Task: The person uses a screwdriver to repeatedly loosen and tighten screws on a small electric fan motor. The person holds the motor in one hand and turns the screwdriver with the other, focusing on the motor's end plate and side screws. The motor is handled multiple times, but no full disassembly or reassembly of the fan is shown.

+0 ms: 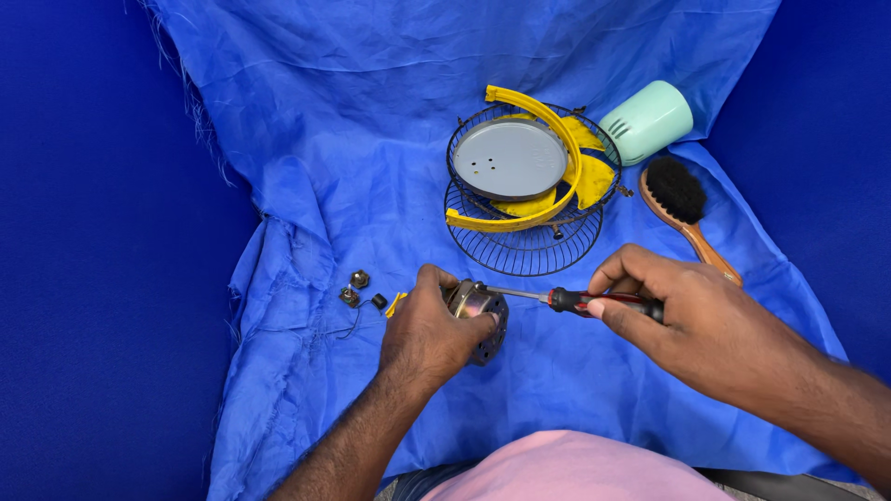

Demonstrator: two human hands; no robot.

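A small metal fan motor is gripped by the left hand, fingers closed around its round, silver-grey body, near the front middle of the blue cloth that covers the counter. A flat perforated flange is seen at the motor's lower right edge, and brass-toned metal shows at its top. A screwdriver with a red and black handle is held in the closed right hand; its thin shaft is laid nearly level, with the tip set against the upper part of the motor.

A slip of the tip seems the main risk: the shaft lies close to the left thumb and fingertips, so a skid off the screw head could jab them. The motor is steadied by the hand alone, so it could twist under turning force. Any freed screw could roll into the folds of the cloth.

Just left of the motor, three small loose parts lie with a thin wire and a small yellow piece. Well beyond, wire fan guards are stacked with a grey disc, a yellow curved band and yellow blades. A pale green cylindrical housing and a wooden-handled black brush lie to the right.
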